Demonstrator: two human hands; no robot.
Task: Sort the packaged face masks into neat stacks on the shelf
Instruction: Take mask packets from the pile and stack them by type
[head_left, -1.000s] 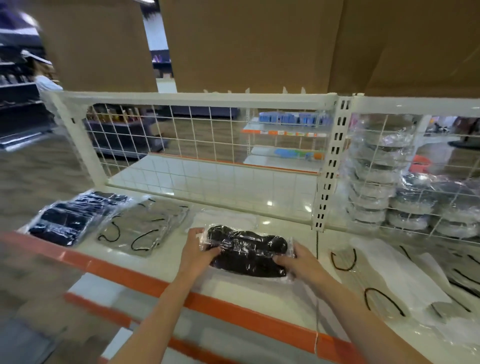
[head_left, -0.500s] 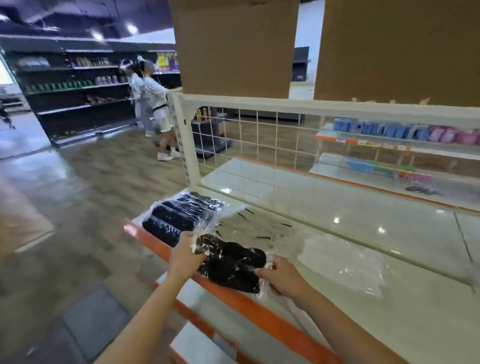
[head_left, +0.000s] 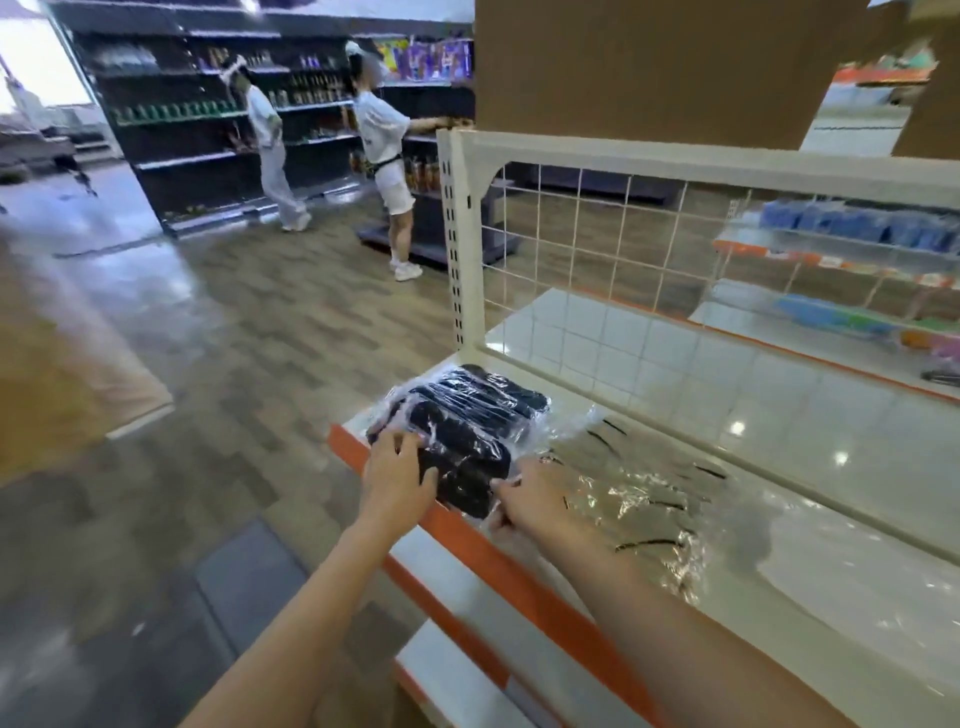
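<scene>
Black face masks in a clear plastic pack (head_left: 467, 467) sit between both hands at the left end of the cream shelf (head_left: 831, 467), the pack's near end overhanging the orange front edge strip (head_left: 519, 566). The left hand (head_left: 397, 470) lies on the pack's left side, fingers spread and curved over the plastic, thumb against its near edge. The right hand (head_left: 535, 493) holds the pack's right end, fingers curled around the wrapper; whether the thumb is under it cannot be told. The pack overlaps a stack of black mask packs (head_left: 483, 402) that lies just behind it in the shelf's left corner, beside the perforated upright post (head_left: 460, 249). To the right of the hands, touching the held pack's wrapper, lie clear-wrapped packs of pale masks with black ear loops (head_left: 639, 499), their plastic shiny and crumpled.

A white wire grid panel (head_left: 597, 244) stands at the back of the shelf, and brown cardboard boxes (head_left: 649, 67) rest on the frame above it. Through the grid, another shelf carries blue packages (head_left: 852, 228). Across the wood-pattern floor (head_left: 234, 364), two people in white clothes (head_left: 384, 135) stand at dark shelving (head_left: 182, 130) stocked with bottles.
</scene>
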